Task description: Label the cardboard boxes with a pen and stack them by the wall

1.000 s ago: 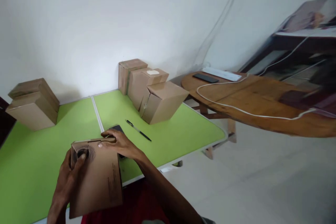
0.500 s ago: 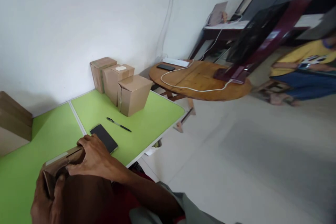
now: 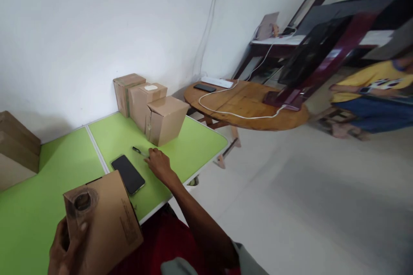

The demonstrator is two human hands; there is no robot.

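Beneath me at lower left is a brown cardboard box (image 3: 108, 219) with a dark round hole near one corner and small print along its side. My left hand (image 3: 66, 245) grips its near left edge, thumb lying on the top face. My right hand (image 3: 158, 164) has its fingers closed over the far part of a black pen (image 3: 137, 150) on the green table; the rest of the pen is hidden under the hand. A dark-screened phone (image 3: 128, 174) lies between the box and my right hand.
Several cardboard boxes (image 3: 167, 118) stand by the wall, another (image 3: 17, 150) at far left. Right of the green table (image 3: 203, 135) is an oval wooden table (image 3: 241, 99) bearing a phone, a white cable and a monitor. A person in yellow (image 3: 380, 79) sits at far right.
My right hand has left the box and moved right onto the pen. The box has turned, showing its printed face and hole, still in my left hand.
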